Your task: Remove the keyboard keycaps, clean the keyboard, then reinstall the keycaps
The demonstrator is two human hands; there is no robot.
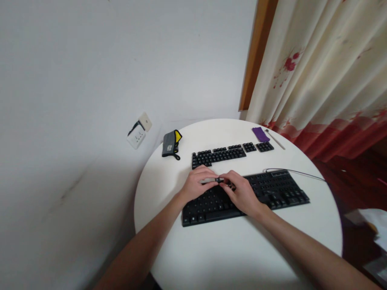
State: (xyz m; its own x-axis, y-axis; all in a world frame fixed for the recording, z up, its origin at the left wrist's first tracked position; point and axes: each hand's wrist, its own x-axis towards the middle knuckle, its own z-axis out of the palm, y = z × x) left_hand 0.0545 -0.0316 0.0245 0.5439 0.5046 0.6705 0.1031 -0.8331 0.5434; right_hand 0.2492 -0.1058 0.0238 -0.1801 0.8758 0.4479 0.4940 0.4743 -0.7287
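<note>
Right above the left half of the black kbd (273, 188), both hands are meeting over one tiny thing. L hand (193, 184) has thumb + fingers closed on a slim light tool (207, 181), R hand (242, 192) is pinched narrow on the dark bit (219, 180) at its end. Can't tell if that bit is a keycap or part of the tool, fingers cover too much. Biggest risk imo: the pinch slips bc the piece is so small, and it drops btwn the posts below. A hard twist could also make the tool jump and scrape the kbd. Sleeper issue: loose keycaps (227, 154) sit in rows just past the L hand, so a careless knuckle could scramble the order, and a snag on the cable (298, 173) might drag the whole board. Lookswise, kbd lies flat on the round white table (193, 257), a bit askew, mostly bare black plate w/ little posts, plus some caps along the near edge, spacebar (223, 215) incl.
</note>
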